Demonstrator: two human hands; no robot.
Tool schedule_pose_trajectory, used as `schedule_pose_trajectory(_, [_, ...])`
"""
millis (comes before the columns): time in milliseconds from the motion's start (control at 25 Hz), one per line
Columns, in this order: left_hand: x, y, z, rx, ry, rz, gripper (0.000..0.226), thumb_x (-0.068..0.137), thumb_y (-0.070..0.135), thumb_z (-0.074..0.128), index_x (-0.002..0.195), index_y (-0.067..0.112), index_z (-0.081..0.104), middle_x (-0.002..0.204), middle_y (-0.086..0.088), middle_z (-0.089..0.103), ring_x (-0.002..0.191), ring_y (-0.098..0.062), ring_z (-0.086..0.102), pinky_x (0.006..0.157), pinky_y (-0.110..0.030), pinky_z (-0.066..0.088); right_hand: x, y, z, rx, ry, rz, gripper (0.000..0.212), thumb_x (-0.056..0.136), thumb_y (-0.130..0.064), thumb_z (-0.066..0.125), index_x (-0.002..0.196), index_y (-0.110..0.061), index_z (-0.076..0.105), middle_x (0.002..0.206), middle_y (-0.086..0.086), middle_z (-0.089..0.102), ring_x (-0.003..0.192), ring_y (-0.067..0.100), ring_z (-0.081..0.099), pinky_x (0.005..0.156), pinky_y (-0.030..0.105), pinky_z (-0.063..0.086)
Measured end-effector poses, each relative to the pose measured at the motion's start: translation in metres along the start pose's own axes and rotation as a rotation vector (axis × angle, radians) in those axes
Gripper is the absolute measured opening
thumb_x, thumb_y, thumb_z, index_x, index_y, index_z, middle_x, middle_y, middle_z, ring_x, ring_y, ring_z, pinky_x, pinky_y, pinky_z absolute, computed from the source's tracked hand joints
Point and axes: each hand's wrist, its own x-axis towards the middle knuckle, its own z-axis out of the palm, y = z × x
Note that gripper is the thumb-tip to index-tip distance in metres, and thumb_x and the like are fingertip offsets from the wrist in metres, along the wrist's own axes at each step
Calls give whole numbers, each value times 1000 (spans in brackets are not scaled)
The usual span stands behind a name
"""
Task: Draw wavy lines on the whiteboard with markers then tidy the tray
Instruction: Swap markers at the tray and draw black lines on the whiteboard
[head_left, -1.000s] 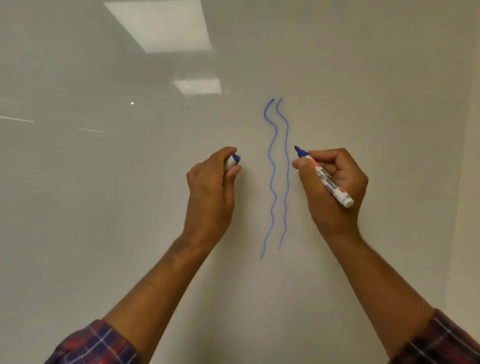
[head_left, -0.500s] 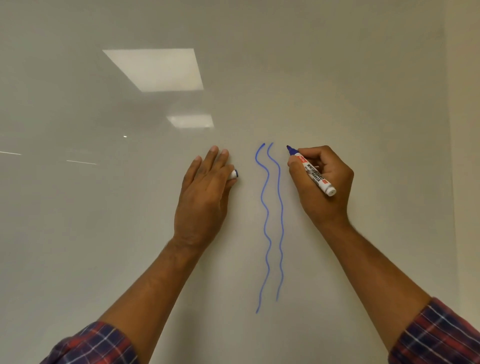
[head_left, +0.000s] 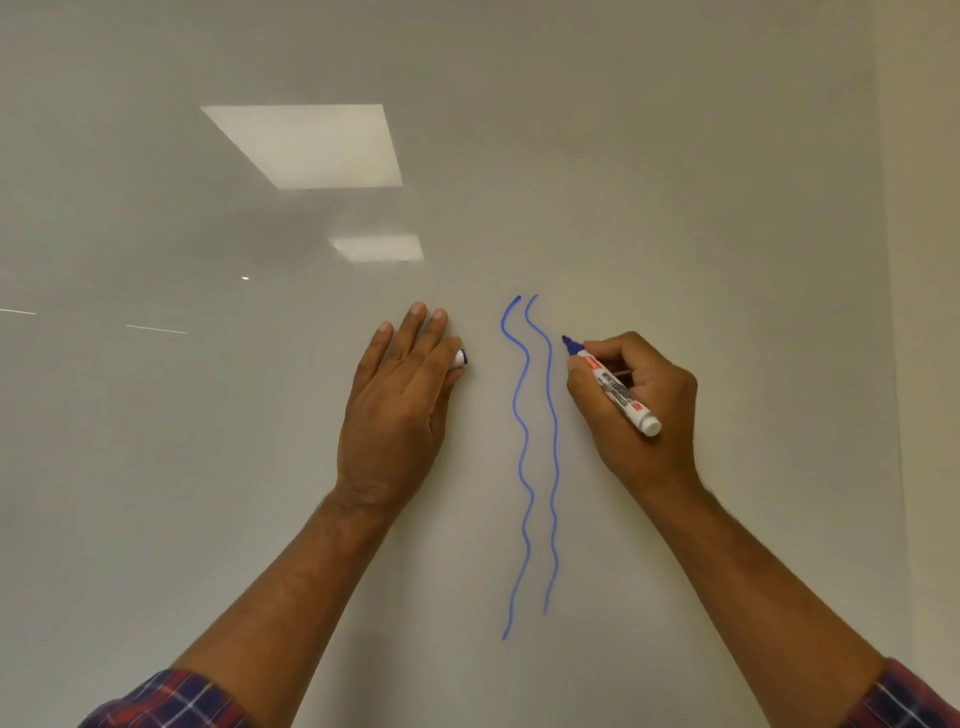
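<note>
Two blue wavy lines (head_left: 537, 457) run down the whiteboard (head_left: 701, 182), side by side. My right hand (head_left: 639, 410) grips a blue whiteboard marker (head_left: 615, 389) just right of them, its tip close to the board near the top of the right line. My left hand (head_left: 402, 405) lies flat against the board left of the lines, fingers stretched upward. The marker cap (head_left: 460, 358), white with a blue end, sticks out between its thumb and forefinger. The tray is out of view.
The glossy board reflects two ceiling light panels (head_left: 306, 145) at upper left. The board's right edge (head_left: 891, 364) meets a plain wall. My plaid sleeves (head_left: 171, 701) show at the bottom corners.
My left hand has opened from a fist to flat on the board. The view has tilted up, so hands and lines sit lower in the frame. The right hand stays near the top of the lines.
</note>
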Motion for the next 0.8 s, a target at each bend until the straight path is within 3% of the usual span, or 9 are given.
schedule_pose_trajectory(360, [1,3,0,6,14,-9,33,111,17,58,138,-2,66,149,-18,61,145,-34,52,121,-55,41,-121,29,-35,-124,-80,100,6,85,-18,70,80,-15,67,66,-1,63,56,17,59,53,34,49])
schedule_pose_trajectory(600, [0,1,2,12,3,-13,33,112,18,56,139,-1,65,151,-17,59,147,-34,50,124,-53,37,-201,55,-44,-181,-185,170,20,82,-30,67,81,-10,69,65,-2,64,62,5,60,59,7,47])
schedule_pose_trajectory(720, [0,1,2,3,0,-12,34,112,18,56,139,-1,65,151,-17,59,147,-33,50,125,-53,37,-214,51,-44,-213,-134,268,11,80,-22,67,72,-14,65,61,-4,62,53,11,57,50,26,51])
schedule_pose_trajectory(800, [0,1,1,0,0,-14,34,112,18,56,140,-1,64,151,-17,59,147,-33,50,124,-53,37,-220,44,-44,-205,-188,253,15,82,-29,65,71,-19,62,59,-8,59,49,9,55,48,21,49])
